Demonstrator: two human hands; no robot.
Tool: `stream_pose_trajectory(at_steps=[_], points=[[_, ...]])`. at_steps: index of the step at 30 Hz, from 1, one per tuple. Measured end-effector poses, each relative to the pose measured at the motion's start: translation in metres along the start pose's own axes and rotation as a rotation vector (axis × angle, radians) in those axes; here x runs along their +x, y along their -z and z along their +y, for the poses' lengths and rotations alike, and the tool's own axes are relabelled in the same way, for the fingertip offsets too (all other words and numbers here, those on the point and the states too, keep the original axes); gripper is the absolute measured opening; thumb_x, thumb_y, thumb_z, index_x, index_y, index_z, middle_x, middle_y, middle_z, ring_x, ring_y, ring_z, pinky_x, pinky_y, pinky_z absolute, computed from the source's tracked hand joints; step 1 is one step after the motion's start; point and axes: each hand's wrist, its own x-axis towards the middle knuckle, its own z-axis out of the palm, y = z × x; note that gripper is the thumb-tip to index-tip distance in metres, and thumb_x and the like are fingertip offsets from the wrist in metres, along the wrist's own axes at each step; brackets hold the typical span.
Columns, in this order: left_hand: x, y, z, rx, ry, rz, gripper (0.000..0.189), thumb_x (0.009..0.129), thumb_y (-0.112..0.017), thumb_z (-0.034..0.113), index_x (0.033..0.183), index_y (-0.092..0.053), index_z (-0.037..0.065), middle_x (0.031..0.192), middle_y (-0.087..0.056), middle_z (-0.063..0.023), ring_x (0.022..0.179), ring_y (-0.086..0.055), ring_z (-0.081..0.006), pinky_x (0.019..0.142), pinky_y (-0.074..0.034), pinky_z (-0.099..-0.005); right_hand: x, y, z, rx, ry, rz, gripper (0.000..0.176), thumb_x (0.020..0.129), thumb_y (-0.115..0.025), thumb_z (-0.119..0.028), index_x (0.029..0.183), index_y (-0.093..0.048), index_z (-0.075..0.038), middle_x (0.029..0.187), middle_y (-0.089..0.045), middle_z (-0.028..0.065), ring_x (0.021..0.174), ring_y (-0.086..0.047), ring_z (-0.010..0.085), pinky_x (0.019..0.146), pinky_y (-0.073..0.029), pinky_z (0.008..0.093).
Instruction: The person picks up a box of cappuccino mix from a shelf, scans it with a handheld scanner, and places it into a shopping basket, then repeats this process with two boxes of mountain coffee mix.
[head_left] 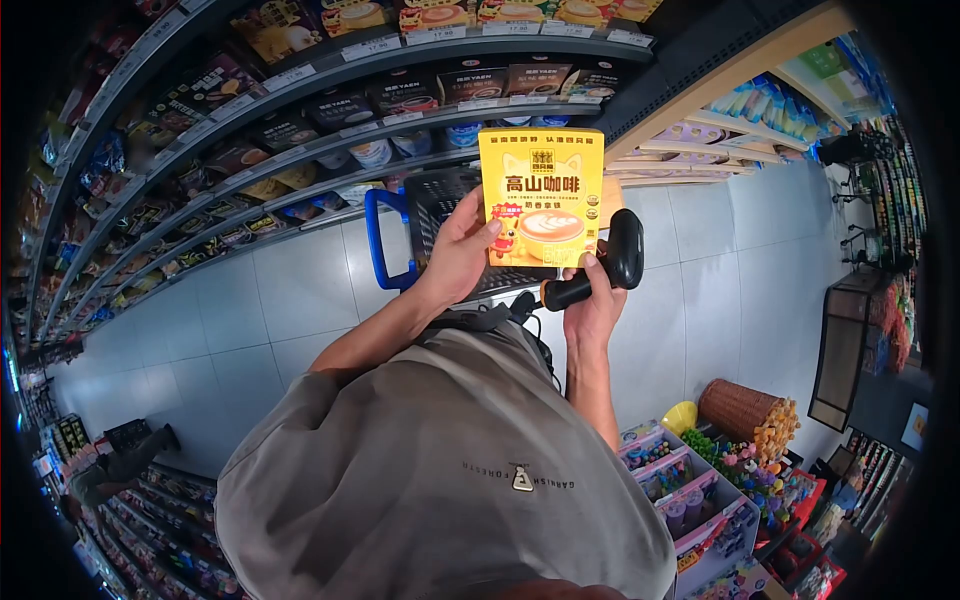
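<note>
A yellow coffee box (540, 195) with a latte picture is held up in front of me. My left hand (462, 250) grips its left lower edge, thumb on the front. My right hand (592, 305) touches the box's lower right corner while gripping a black handheld barcode scanner (605, 268), whose head points up beside the box. Behind the box a dark shopping basket (440, 205) with a blue handle (378, 240) stands on the floor.
Curved store shelves (300, 130) packed with coffee and drink boxes run along the upper left. A display of small toys and a wicker basket (740, 410) stand at the lower right. White tiled floor (720, 260) lies ahead. A crouching person (115, 470) is at the far lower left.
</note>
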Motion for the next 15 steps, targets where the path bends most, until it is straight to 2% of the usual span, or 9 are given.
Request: stream_pose_trajectory(at_steps=[15], points=[[-0.0015, -0.0010, 0.0003, 0.035, 0.008, 0.011, 0.047, 0.094, -0.052, 0.004, 0.139, -0.037, 0.001, 0.130, -0.052, -0.0091, 0.119, -0.051, -0.0170, 0.102, -0.041, -0.0336, 0.0000, 0.0008, -0.0002, -0.002, 0.008, 0.005, 0.033, 0.082, -0.065, -0.005, 0.111, -0.052, 0.003, 0.085, -0.059, 0.0092, 0.068, -0.054, 0.0163, 0.064, -0.046, 0.0282]])
